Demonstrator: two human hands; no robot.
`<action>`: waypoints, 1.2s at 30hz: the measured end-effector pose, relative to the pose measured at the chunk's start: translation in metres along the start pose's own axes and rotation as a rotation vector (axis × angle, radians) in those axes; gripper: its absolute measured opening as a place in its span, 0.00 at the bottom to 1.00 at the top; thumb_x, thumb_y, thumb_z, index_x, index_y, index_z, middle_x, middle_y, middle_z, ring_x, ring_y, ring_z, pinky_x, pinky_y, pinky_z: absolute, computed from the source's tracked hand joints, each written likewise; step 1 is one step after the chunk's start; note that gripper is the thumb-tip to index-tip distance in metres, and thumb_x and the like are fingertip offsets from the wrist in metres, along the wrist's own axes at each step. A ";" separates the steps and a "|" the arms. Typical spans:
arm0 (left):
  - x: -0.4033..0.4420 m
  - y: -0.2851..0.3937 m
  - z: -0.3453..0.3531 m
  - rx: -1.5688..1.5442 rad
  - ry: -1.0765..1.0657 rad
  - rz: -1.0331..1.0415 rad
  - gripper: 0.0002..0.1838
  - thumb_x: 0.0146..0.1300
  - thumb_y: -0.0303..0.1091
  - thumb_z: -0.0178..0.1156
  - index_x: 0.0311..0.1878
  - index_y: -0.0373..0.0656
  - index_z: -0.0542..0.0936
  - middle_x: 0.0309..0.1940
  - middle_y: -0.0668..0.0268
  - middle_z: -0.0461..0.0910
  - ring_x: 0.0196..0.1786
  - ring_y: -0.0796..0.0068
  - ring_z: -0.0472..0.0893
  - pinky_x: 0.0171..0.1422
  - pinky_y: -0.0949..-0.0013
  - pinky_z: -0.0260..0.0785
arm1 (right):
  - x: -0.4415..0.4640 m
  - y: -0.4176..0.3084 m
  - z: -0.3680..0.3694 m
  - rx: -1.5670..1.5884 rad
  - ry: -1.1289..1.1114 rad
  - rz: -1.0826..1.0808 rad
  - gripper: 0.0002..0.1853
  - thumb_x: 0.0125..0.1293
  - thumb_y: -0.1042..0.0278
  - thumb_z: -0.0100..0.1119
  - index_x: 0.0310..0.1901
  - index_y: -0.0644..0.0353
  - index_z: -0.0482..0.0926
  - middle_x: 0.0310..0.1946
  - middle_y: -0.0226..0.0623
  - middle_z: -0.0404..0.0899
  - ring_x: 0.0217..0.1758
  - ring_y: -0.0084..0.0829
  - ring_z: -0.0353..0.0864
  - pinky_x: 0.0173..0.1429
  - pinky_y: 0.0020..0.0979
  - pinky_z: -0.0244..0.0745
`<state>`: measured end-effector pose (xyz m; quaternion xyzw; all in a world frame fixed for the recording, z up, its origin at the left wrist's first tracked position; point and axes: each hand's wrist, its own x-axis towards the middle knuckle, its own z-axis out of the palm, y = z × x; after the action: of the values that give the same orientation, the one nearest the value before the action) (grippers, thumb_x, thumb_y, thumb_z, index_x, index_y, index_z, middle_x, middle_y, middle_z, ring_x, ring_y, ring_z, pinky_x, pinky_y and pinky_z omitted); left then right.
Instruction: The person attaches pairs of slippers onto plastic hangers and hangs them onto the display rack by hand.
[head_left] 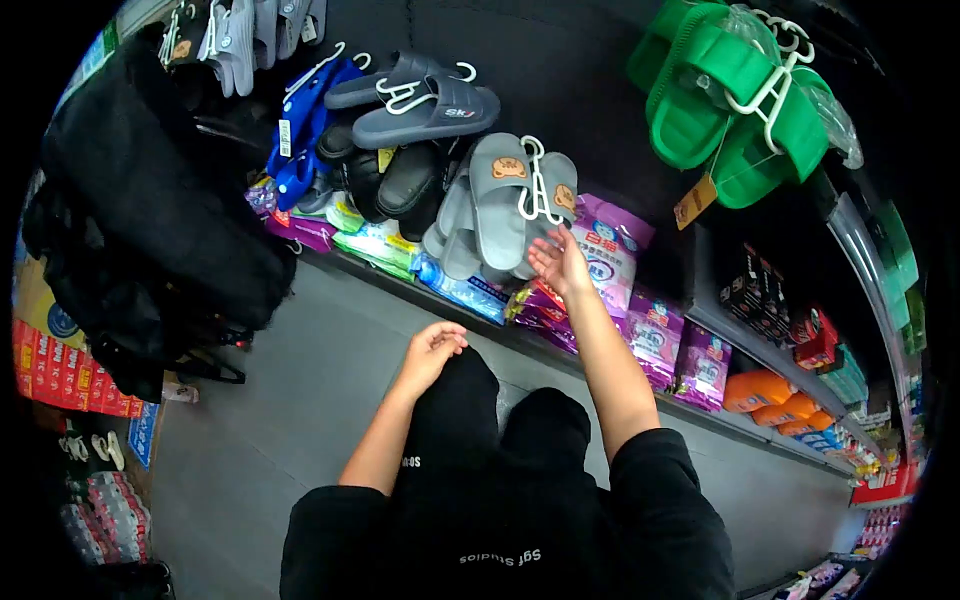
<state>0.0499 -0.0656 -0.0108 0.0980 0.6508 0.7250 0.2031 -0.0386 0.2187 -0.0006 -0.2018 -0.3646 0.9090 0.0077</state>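
My right hand (562, 264) reaches up to the shelf with its fingers stretched out and nothing in them. Just beside its fingertips is a pair of grey slippers (500, 235) with brown bear patches, joined by a white plastic hanger (541, 190). Whether the fingers touch the slippers, I cannot tell. My left hand (434, 352) rests by my knee, its fingers loosely bent and holding nothing that shows. Above and left of the bear slippers lie dark grey slides (428, 120) on white hangers. Below them are black slippers (410, 182), with blue slippers (300, 135) further left.
Purple detergent bags (608, 240) stand right of the bear slippers. Green slippers (735, 110) hang at upper right. Orange bottles (768, 395) line the lower shelf (740, 425). A large black bag or cloth (160, 200) fills the left side. Grey tiled floor (270, 420) lies below.
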 end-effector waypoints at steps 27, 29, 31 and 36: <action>0.048 0.027 0.028 -0.023 0.102 0.017 0.16 0.60 0.26 0.55 0.52 0.39 0.74 0.43 0.64 0.78 0.42 0.78 0.76 0.48 0.75 0.67 | -0.001 0.013 0.036 0.487 -0.131 -0.078 0.01 0.67 0.70 0.51 0.38 0.52 0.70 0.36 0.43 0.82 0.25 0.20 0.72 0.30 0.23 0.66; 0.056 0.017 0.027 -0.027 0.114 0.035 0.17 0.60 0.25 0.56 0.53 0.38 0.73 0.45 0.63 0.78 0.45 0.78 0.75 0.50 0.75 0.67 | -0.006 0.012 0.041 0.516 -0.119 -0.103 0.01 0.67 0.70 0.51 0.37 0.52 0.70 0.37 0.43 0.81 0.24 0.20 0.71 0.30 0.23 0.66; 0.063 0.010 0.025 -0.001 0.104 0.058 0.19 0.61 0.30 0.56 0.56 0.41 0.72 0.51 0.64 0.76 0.51 0.77 0.74 0.52 0.73 0.65 | -0.009 0.009 0.043 0.529 -0.109 -0.099 0.01 0.67 0.70 0.50 0.36 0.52 0.70 0.38 0.44 0.81 0.25 0.20 0.72 0.30 0.23 0.65; 0.054 0.022 0.027 -0.039 0.168 0.047 0.16 0.62 0.30 0.55 0.54 0.41 0.74 0.49 0.65 0.77 0.49 0.76 0.75 0.51 0.72 0.65 | -0.024 0.007 0.044 0.561 -0.103 -0.116 0.03 0.68 0.69 0.50 0.35 0.52 0.70 0.40 0.46 0.81 0.20 0.21 0.64 0.30 0.24 0.65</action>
<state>0.0083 -0.0201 0.0074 0.0482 0.6490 0.7477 0.1323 -0.0316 0.1802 0.0322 -0.1241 -0.1098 0.9815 0.0964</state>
